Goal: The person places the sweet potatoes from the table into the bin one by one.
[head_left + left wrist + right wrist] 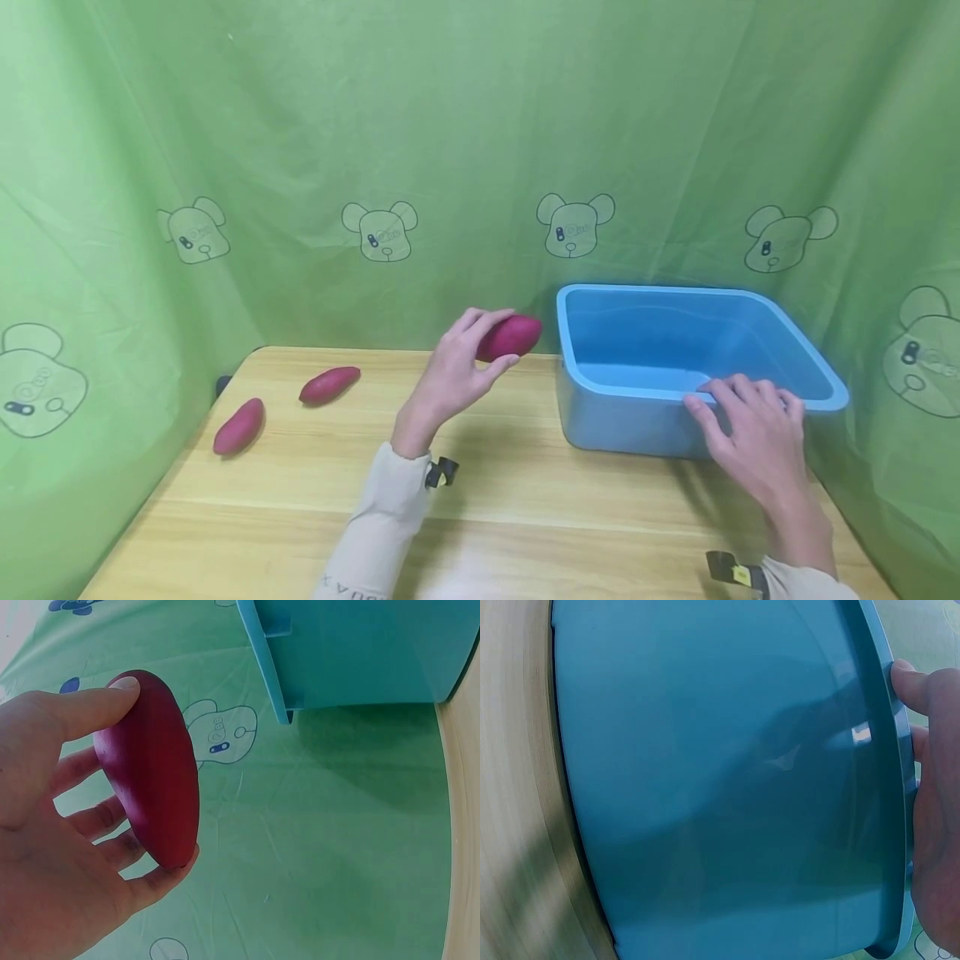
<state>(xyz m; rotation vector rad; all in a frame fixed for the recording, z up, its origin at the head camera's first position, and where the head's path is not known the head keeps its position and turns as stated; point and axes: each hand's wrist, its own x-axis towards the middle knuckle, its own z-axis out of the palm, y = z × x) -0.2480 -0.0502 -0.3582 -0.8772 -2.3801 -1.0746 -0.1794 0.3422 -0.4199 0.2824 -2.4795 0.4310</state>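
My left hand (453, 371) holds a purple-red sweet potato (512, 337) in the air, left of a blue plastic tub (637, 417). In the left wrist view, the thumb lies on one side of the sweet potato (154, 772) and the fingers wrap the other side and its lower tip. My right hand (757, 433) grips the tub's near rim, fingers hooked over the edge. The right wrist view shows the thumb against the rim (896, 765) of the tub, with most of the fingers hidden. Inside the tub, only bare walls and floor show in the head view.
Two more sweet potatoes lie at the left of the wooden table (525, 517): one farther back (330, 386), the other nearer the left edge (239, 427). A green curtain (465, 125) printed with bear heads encloses the table at the back and both sides.
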